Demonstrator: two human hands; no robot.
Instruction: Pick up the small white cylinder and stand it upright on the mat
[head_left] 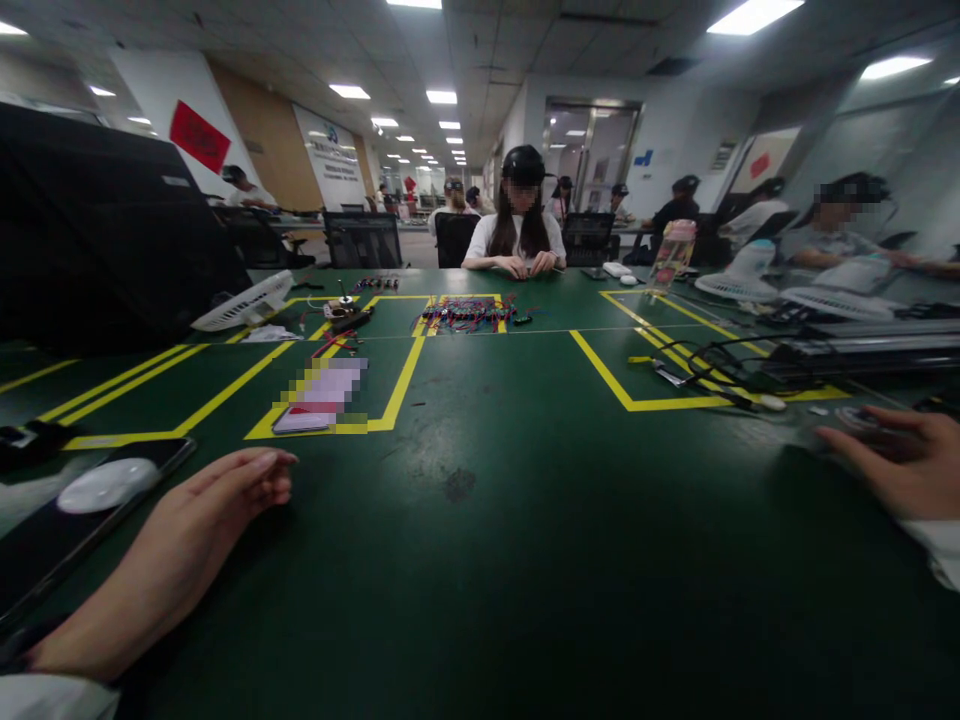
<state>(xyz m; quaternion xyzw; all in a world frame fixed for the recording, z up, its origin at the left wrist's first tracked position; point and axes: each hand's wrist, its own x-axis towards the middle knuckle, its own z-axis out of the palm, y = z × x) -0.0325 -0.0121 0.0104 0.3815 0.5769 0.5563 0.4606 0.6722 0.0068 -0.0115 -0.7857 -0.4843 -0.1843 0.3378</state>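
Right hand [904, 462] cut off at the edge, thumb and fingers apart, blurred clear item [859, 418] beside them, left hand [214, 497] with fingers curled together, glossy white mouse [109, 485] nearby

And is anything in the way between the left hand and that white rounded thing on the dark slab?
Nothing visible. The left hand is just right of the white rounded thing, with only the edge of the dark slab and some bare green table in between.

A pink-lidded bottle [673, 258] stands near a white fan [736, 286].
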